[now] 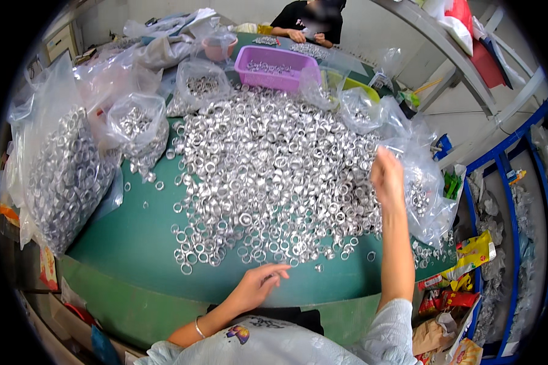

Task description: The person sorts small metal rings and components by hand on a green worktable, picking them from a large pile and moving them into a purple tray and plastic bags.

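Observation:
A broad heap of small silvery metal rings (286, 158) covers the middle of a green table (134, 255). My left hand (259, 287) hovers by the table's near edge, just in front of the loose rings. Its fingers point right and are loosely bent, with nothing visible in them. At the heap's right side is my right hand (387, 175), raised beside a clear plastic bag (429, 207) with rings in it. Motion smears its fingers, so whether it holds a ring cannot be made out.
Ring-filled clear bags (67, 176) crowd the left side. Behind the heap stand a purple basket (268, 67), a pink bowl (219, 48) and a yellow-green basket (353, 86). Across the table sits another person (310, 21) with both hands over small piles. A blue-framed rack (505, 182) flanks the right.

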`<state>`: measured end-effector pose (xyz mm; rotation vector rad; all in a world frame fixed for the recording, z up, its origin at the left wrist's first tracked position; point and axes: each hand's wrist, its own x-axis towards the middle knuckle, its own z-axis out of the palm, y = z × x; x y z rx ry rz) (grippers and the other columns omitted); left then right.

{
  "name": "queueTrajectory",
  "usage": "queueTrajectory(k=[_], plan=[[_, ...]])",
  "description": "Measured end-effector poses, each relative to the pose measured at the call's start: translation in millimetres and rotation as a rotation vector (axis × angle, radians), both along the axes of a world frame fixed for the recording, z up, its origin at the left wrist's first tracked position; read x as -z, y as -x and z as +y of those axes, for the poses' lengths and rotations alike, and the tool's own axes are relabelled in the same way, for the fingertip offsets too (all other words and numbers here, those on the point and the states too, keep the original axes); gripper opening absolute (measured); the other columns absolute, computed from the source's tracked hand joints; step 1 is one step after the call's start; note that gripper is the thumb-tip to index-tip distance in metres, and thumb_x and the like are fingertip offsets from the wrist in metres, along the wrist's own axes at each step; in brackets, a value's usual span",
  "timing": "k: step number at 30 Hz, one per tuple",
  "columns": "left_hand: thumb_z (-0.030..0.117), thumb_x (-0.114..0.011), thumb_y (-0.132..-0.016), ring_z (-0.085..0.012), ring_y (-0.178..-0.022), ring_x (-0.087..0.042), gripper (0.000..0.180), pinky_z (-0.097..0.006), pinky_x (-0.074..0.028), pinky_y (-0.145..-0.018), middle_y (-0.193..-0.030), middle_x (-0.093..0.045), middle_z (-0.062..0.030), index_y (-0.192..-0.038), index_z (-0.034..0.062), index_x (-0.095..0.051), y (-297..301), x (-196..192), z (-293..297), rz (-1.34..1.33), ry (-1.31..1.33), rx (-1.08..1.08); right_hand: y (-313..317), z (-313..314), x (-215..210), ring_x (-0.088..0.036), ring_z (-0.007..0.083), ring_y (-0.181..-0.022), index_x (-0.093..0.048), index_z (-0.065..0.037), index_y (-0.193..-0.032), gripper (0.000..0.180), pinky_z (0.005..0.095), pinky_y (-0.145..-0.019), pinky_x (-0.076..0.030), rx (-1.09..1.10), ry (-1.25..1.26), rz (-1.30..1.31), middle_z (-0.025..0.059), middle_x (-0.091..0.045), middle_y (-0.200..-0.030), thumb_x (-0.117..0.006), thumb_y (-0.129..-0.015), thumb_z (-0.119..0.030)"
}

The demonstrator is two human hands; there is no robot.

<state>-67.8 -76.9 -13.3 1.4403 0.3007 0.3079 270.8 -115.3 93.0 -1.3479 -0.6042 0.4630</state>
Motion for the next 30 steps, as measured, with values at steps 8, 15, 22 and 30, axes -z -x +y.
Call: queueTrajectory(k=[8,15,22,30], plan=[[-0.007,-0.042,-0.084,-0.0070,-0.081,-0.046,0.040,-0.020,-0.039,-0.069,-0.103,-0.054,-0.0035,-0.122,0.0040,-0.048,-3,-10,15,-0.104,0.113,-0.093,-17,57,31,-0.027,0.0062,-0.043,-0.051,0.000,-0.102,0.024,0.0209,-0.035,-0.020,-0.124,-0.079,0.495,-0.0036,-0.034,-0.057,-0.045,-0.093,-0.021],[-0.014,-0.033,-0.081,-0.0215,-0.109,-0.046,0.052,-0.035,-0.037,-0.095,-0.131,-0.037,-0.0154,-0.131,0.0006,-0.030,-15,-19,23,-0.237,0.181,-0.098,127,-15,36,-0.029,0.0034,-0.046,-0.050,0.000,-0.103,0.021,0.0178,-0.036,-0.022,-0.433,0.159,0.853,-0.0016,-0.038,-0.063,-0.046,-0.092,-0.017],[-0.019,-0.029,-0.078,-0.0372,-0.129,-0.026,0.068,-0.043,-0.025,-0.105,-0.142,-0.019,-0.0213,-0.139,0.0066,-0.012,-12,-30,2,-0.457,0.129,-0.162,216,-53,59,-0.032,-0.0010,-0.051,-0.052,-0.004,-0.103,0.020,0.0172,-0.044,-0.022,-0.548,0.241,0.373,-0.0074,-0.046,-0.064,-0.058,-0.084,-0.004],[-0.014,-0.033,-0.079,-0.0360,-0.128,-0.030,0.065,-0.044,-0.026,-0.104,-0.140,-0.023,-0.0218,-0.138,0.0064,-0.014,-5,-37,-3,-0.446,0.188,-0.110,235,-60,60,-0.040,0.0063,-0.051,-0.060,0.002,-0.086,0.016,0.0203,-0.046,-0.032,-0.149,0.142,-0.443,0.0019,-0.045,-0.059,-0.065,-0.072,0.007]])
